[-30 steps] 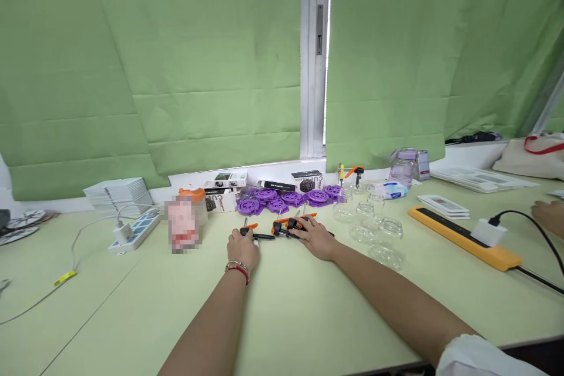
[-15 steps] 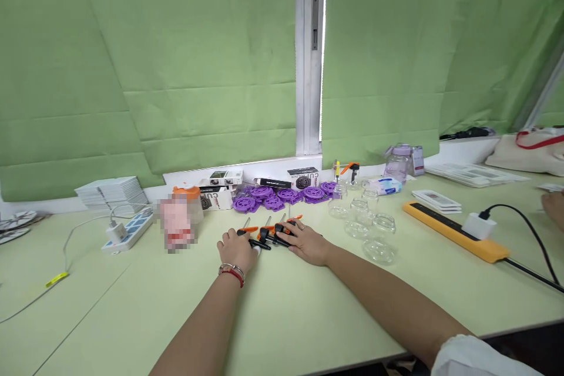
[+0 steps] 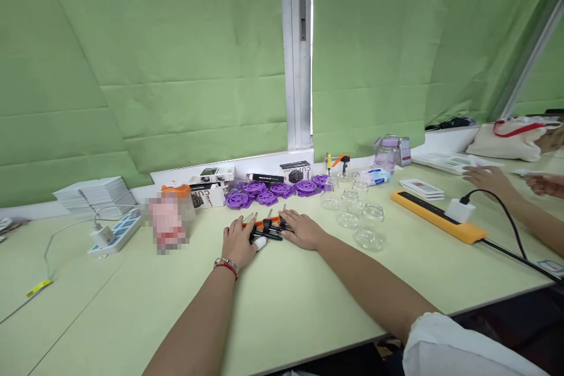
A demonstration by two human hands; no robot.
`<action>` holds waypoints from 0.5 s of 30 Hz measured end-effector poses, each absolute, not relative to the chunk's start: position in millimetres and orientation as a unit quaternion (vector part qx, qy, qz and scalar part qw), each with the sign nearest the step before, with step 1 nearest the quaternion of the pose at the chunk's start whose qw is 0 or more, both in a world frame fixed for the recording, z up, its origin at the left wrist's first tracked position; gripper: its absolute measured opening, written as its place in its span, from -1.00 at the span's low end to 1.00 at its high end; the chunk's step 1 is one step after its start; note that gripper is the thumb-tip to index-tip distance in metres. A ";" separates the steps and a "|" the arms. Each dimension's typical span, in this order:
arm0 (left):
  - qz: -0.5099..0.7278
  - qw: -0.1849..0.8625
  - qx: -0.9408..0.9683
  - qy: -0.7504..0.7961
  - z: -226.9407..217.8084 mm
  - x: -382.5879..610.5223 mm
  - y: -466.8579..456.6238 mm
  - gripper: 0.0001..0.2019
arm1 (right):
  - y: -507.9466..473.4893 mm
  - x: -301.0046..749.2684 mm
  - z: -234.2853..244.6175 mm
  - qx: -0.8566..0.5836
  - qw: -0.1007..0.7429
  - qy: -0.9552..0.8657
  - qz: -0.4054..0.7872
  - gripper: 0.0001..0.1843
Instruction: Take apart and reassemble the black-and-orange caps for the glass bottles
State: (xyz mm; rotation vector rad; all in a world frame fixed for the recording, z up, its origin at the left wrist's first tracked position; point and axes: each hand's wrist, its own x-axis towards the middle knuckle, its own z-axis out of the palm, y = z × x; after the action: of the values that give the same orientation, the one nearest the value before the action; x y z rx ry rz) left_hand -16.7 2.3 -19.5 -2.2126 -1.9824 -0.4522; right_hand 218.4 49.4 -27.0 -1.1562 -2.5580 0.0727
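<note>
Both my hands rest on the pale green table [image 3: 282, 299] around a small bunch of orange-and-black clamps [image 3: 265, 227]. My left hand [image 3: 238, 242], with a red bracelet on the wrist, presses against the left side of the bunch, its fingers curled on them. From the right, my right hand [image 3: 300, 229] lies with fingers laid flat on the clamps. Metal rods stick out of the bunch toward the window.
Purple plastic discs [image 3: 273, 190] and small boxes [image 3: 211, 183] lie behind the clamps. Clear glass jars [image 3: 359, 217] stand to the right, then an orange power strip [image 3: 434, 215]. Another person's hands [image 3: 489, 178] are at the far right. A white power strip [image 3: 115, 230] sits left.
My two hands have pushed the spread-out clamps together into one tight bunch. The view has shifted, and another person's hands have come further into view at the right.
</note>
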 end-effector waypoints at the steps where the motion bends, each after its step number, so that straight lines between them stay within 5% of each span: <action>1: -0.151 0.067 -0.734 -0.659 -19.9 -16.6 2.5 -0.37 | 49.9 218.5 -27.3 -0.407 0.155 -0.899 0.035 -0.30; 15: -0.153 0.092 -0.732 -0.657 -30.0 -20.3 10.3 -0.40 | 49.2 216.3 -25.4 -0.387 0.157 -0.908 0.006 -0.25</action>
State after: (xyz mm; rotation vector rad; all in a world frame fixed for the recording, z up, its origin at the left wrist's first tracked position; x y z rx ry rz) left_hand -20.3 10.3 -30.0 -2.1756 -1.9522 -0.4548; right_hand 216.3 49.2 -25.4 -1.1084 -2.5999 0.0173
